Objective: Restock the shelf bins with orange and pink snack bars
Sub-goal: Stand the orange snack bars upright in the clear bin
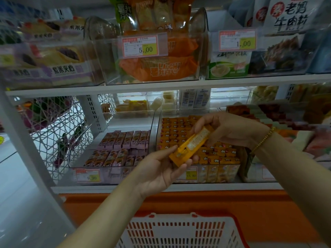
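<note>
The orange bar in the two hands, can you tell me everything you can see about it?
The orange bar is a long, narrow pack in a shiny orange-yellow wrapper, with a pale panel of print too blurred to read. It is tilted, lower end to the left. The left hand pinches that lower end between thumb and fingers; the right hand curls its fingers round the upper end. It is held in the air before the clear bin full of orange bars.

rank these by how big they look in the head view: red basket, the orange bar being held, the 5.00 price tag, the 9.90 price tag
1. red basket, though cut off by the frame's edge
2. orange bar and 5.00 tag: about alike, not ranked
3. 9.90 tag
</note>
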`<state>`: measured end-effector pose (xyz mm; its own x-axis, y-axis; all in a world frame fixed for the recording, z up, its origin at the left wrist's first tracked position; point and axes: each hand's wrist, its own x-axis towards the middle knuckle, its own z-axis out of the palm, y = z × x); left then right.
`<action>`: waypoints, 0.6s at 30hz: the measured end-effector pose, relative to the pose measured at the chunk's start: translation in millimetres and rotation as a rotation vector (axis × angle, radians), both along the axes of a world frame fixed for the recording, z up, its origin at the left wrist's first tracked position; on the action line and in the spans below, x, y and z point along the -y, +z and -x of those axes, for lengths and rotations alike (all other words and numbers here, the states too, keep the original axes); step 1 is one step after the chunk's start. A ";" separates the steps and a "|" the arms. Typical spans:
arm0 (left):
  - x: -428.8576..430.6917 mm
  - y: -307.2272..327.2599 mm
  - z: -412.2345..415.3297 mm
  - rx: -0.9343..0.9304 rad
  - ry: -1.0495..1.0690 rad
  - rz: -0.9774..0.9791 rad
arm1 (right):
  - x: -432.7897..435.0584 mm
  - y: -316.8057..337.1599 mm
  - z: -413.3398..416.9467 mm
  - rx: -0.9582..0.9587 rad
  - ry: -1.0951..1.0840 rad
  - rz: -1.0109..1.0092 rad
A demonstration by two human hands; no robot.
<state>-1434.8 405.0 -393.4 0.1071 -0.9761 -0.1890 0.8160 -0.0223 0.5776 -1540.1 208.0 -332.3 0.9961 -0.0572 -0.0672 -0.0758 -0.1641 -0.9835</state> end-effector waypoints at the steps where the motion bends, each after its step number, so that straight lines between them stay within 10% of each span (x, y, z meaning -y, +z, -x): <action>1: 0.8 -0.6 1.7 -0.003 -0.014 0.014 | -0.9 0.9 0.3 -0.005 0.003 0.015; 13: 12.3 -16.9 -0.5 1.220 0.553 -0.366 | -21.1 3.0 -11.5 -0.131 -0.436 0.409; 18: 15.0 -19.4 8.7 1.449 0.676 -0.292 | -17.5 2.2 -14.7 -0.043 -0.444 0.290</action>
